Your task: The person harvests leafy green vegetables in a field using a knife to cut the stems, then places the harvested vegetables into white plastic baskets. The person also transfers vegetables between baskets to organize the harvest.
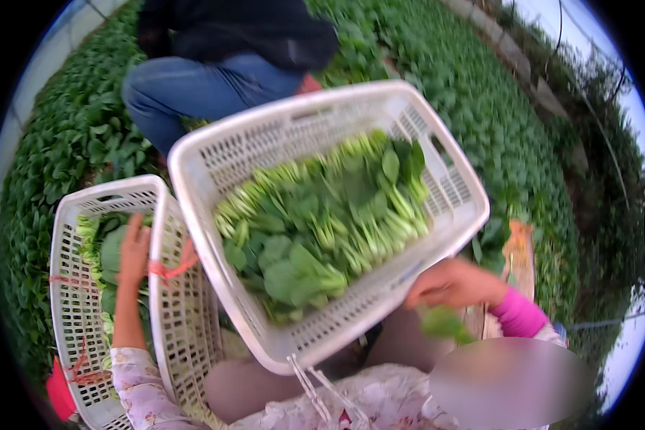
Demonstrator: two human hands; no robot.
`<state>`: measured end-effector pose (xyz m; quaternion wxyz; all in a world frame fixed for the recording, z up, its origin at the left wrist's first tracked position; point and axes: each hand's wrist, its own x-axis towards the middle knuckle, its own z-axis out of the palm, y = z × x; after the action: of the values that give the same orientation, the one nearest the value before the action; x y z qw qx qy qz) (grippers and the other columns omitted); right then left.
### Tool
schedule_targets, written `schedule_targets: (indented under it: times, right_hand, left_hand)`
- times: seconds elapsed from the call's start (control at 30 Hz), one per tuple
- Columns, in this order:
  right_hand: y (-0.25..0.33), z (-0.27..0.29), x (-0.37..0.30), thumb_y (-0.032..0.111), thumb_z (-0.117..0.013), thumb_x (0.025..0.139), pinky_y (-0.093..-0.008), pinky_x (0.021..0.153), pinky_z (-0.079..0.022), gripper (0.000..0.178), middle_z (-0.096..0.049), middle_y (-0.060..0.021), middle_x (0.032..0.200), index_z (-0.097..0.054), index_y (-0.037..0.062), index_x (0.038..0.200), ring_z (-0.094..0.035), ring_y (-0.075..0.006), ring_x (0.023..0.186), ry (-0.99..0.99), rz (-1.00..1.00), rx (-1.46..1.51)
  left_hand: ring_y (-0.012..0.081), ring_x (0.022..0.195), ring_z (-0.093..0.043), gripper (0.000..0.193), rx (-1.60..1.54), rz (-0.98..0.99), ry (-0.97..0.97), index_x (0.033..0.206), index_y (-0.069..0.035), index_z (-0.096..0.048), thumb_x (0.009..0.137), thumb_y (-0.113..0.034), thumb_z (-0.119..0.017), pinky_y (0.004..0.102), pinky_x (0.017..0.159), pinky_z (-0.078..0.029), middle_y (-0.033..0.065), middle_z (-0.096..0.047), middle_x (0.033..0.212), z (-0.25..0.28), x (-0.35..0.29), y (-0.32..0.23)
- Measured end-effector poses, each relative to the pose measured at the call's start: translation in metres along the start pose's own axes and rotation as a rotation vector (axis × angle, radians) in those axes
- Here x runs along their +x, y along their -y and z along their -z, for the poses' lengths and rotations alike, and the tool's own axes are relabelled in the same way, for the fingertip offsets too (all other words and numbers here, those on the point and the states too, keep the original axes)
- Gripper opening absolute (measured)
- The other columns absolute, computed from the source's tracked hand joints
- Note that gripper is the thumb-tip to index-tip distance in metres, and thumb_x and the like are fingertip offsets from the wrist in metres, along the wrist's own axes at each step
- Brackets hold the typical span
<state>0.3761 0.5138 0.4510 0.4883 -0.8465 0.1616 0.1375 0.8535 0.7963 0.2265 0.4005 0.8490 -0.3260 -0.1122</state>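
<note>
A large white plastic basket (451, 236) tilts across the middle, holding rows of green bok choy (322, 222) with pale stems. My right hand (459, 283) is at its near right rim, fingers curled in; whether it grips the rim or something else is hidden. A blurred green leaf (444, 324) shows just under that hand. To the left stands a second white basket (161, 287) with more bok choy (89, 244) inside. My left hand (133, 251) reaches into it, fingers stretched over a broad leaf.
Across from me a person (229, 72) in a dark top and jeans crouches close behind the large basket. Dense leafy crop (473, 93) surrounds us. Red ties (173, 266) hang on the left basket, and a white cord (309, 387) hangs from the large one.
</note>
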Motion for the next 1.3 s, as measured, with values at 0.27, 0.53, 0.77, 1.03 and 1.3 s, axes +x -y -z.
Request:
schedule_targets:
  times: [0.27,0.53,0.77,1.03,1.3]
  right_hand:
    - [-0.135,0.083,-0.175,0.005,-0.062,0.067,-0.0371,0.063,-0.049,0.018,-0.064,-0.0101,0.079,-0.063,0.0059,0.085,-0.06,-0.0298,0.07,-0.156,-0.774,-1.015]
    - [-0.172,0.118,-0.005,0.016,-0.058,0.078,-0.0415,0.073,-0.048,0.024,-0.064,-0.0158,0.089,-0.061,0.0058,0.099,-0.06,-0.0343,0.086,-0.52,-0.336,-0.639]
    - [-0.301,0.144,0.11,0.012,-0.058,0.07,-0.0412,0.076,-0.05,0.021,-0.063,-0.0212,0.088,-0.065,-0.0012,0.085,-0.063,-0.0355,0.083,-0.329,-0.503,-0.722]
    - [-0.286,0.121,0.13,0.02,-0.068,0.065,-0.0375,0.071,-0.052,0.031,-0.063,-0.0149,0.09,-0.062,0.0008,0.088,-0.063,-0.0293,0.087,-0.419,-0.356,-1.042]
    - [-0.221,0.168,0.111,0.027,-0.067,0.064,-0.0383,0.076,-0.05,0.047,-0.063,-0.0219,0.091,-0.055,-0.0061,0.096,-0.064,-0.031,0.082,-0.713,-0.43,-0.448]
  left_hand:
    - [0.0151,0.106,-0.054,0.029,-0.279,-0.113,-0.472,0.118,-0.003,-0.055,0.091,-0.013,-0.051,0.0277,0.093,-0.04,0.0075,-0.058,0.115,0.067,0.005,-0.15]
    - [0.0095,0.084,-0.055,0.023,-0.414,-0.017,0.585,0.105,-0.007,-0.058,0.083,-0.011,-0.061,0.0252,0.078,-0.046,0.0035,-0.06,0.095,-0.142,-0.034,-0.339]
    - [0.0209,0.087,-0.058,0.056,-0.507,0.393,1.08,0.111,0.007,-0.052,0.08,-0.037,-0.065,0.0308,0.078,-0.047,0.0143,-0.059,0.099,-0.341,-0.049,-0.351]
    - [0.0236,0.081,-0.056,0.063,-0.444,0.549,0.553,0.098,0.006,-0.057,0.069,-0.048,-0.07,0.0339,0.067,-0.048,0.0156,-0.057,0.097,-0.456,-0.047,-0.334]
    - [0.0236,0.083,-0.055,0.032,-0.816,0.855,0.594,0.094,-0.007,-0.056,0.071,-0.029,-0.053,0.042,0.077,-0.044,0.0076,-0.058,0.094,-0.415,-0.053,-0.338]
